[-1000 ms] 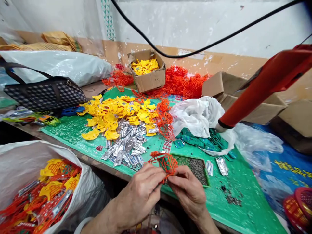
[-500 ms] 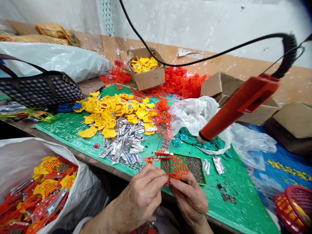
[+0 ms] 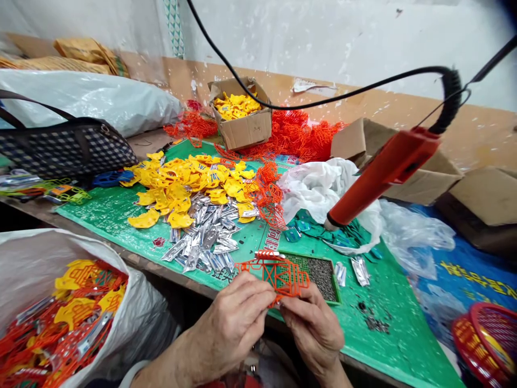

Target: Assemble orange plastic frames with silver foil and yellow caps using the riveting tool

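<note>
Between my two hands, above the table's front edge, is an orange plastic lattice frame (image 3: 278, 277). My left hand (image 3: 244, 307) pinches it from the left, and the fingers of my right hand (image 3: 313, 323) close on its lower right part. Whether the fingertips also hold a small piece is hidden. Just behind the frame lies a green tray (image 3: 337, 288) of small dark metal pieces. A red electric screwdriver (image 3: 375, 183) hangs tilted on a black cable, to the right of my hands. A heap of silver strips (image 3: 208, 231) lies left of the frame.
Yellow plastic parts (image 3: 177, 186) are piled on the green table cover (image 3: 109, 215); more fill a cardboard box (image 3: 246, 132). Orange frames (image 3: 301, 134) heap behind it. At lower left stands a white sack (image 3: 141, 307) of mixed parts; at lower right, a red basket (image 3: 464, 337).
The electric screwdriver has swung slightly left with its cable. Both hands keep their grip on the orange frame, nearly in the same place.
</note>
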Motion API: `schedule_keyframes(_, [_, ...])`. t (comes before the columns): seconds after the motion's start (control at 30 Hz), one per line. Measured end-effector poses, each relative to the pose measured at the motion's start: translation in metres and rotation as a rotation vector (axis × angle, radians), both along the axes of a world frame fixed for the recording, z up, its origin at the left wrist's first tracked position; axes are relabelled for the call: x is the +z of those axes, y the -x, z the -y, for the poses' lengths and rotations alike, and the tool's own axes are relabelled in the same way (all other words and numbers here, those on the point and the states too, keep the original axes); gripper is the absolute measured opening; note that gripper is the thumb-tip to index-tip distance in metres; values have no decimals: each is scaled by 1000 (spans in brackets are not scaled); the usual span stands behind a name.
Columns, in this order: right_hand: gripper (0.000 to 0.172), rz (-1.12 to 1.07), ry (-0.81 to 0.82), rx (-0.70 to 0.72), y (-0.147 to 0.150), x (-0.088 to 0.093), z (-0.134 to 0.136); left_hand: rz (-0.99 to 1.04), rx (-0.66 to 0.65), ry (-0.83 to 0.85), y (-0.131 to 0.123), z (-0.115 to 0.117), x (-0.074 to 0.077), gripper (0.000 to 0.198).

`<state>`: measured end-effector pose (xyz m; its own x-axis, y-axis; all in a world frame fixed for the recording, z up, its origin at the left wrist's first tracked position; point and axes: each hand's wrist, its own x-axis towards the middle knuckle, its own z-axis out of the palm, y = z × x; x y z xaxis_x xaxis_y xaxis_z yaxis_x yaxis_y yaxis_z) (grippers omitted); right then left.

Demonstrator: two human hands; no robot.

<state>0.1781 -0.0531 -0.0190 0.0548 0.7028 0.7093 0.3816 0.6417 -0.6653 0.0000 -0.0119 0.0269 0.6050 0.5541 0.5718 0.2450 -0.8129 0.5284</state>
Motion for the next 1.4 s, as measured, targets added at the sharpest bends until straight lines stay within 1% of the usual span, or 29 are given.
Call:
schedule_keyframes(0.13, [53,2,-1,1,0,-6,2,-18,-5,-29,0,1,-5,36])
schedule_keyframes(0.27, [53,-22,5,-9,2,-5,2,-52,2,-77,-1,1,-5,35])
schedule_keyframes(0.4, [47,-51,1,-29,5,-2,1,-75,17,-109,-3,2,-3,31])
schedule_keyframes(0.5, [44,-65,20,-18,5,-5,1,-85,20,-135,-4,2,-4,26])
schedule_keyframes(0.63, [42,-44,39,-27,3,-9,1,-107,34,-173,-5,1,-6,24])
schedule_keyframes(0.7, [40,47,19,-80,3,-7,1,-144,42,-206,-5,0,-8,25])
schedule_keyframes(0.77, [37,212,2,-182,5,-4,2,-178,54,-252,-6,-2,-11,26])
schedule_keyframes(0.83, [31,370,23,-278,9,-3,3,-201,71,-290,-7,-4,-15,27])
schedule_keyframes(0.93, [25,458,86,-332,17,-3,5,-221,69,-300,-10,-4,-22,25])
schedule_keyframes(1.0, [27,435,122,-312,19,-2,5,-211,59,-284,-11,-4,-24,23])
schedule_keyframes(1.1, [25,298,242,-205,14,3,2,-149,61,-260,-9,-5,-20,24])
schedule_keyframes(1.17, [20,176,351,-152,6,8,-2,-85,100,-263,-5,-8,-14,28])
schedule_keyframes(1.23, [18,66,414,-147,-2,13,-6,-37,183,-279,0,-13,-7,33])
schedule_keyframes(1.27, [19,24,415,-154,-5,14,-8,-24,234,-297,2,-15,-4,33])
schedule_keyframes(1.33, [23,-27,363,-160,-10,16,-11,-25,320,-337,6,-19,2,31])
schedule_keyframes(1.4, [27,-18,272,-143,-13,16,-14,-34,356,-383,8,-21,5,28])
